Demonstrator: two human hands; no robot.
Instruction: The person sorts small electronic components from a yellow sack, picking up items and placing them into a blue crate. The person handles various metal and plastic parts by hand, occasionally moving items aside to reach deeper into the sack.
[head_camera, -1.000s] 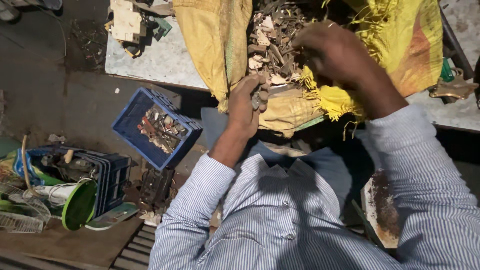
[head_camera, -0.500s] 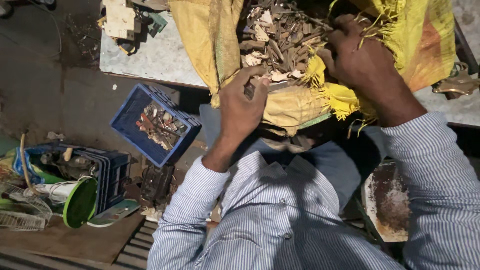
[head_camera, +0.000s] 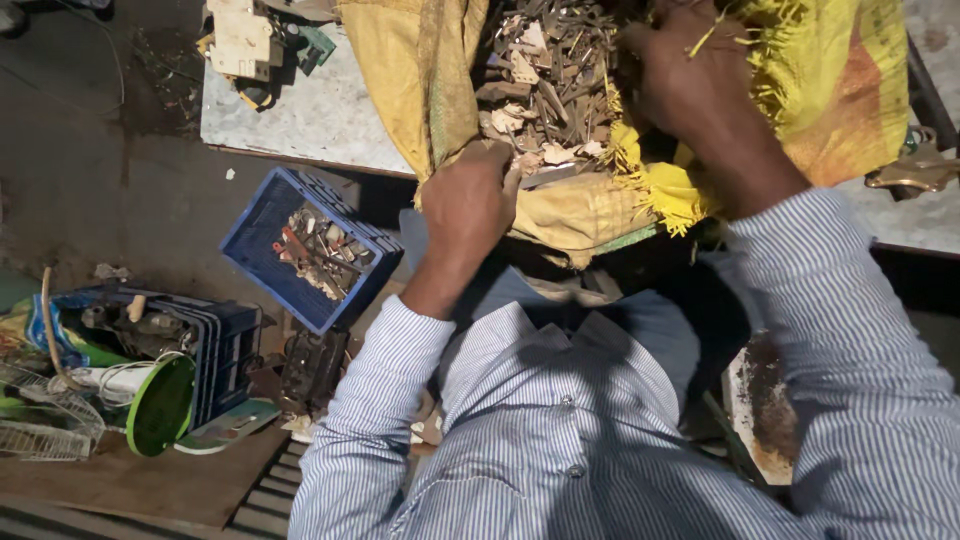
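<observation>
At the top centre of the frame, a yellow woven sack (head_camera: 440, 90) of metal scrap (head_camera: 545, 75) lies on the counter (head_camera: 300, 120). The left hand (head_camera: 468, 205) grips the sack's lower edge; the right hand (head_camera: 690, 85) digs into the scrap, its grasp hidden. A blue crate (head_camera: 262, 215) of scrap sits lower left.

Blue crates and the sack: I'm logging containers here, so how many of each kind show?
Blue crates: 2, one tilted with scrap, one dark on the floor
Yellow sacks: 1, both hands at its mouth
Total: 3

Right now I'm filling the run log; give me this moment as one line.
left hand: gripping yellow sack rim | right hand: in scrap pieces | blue crate: at left, holding scrap
</observation>
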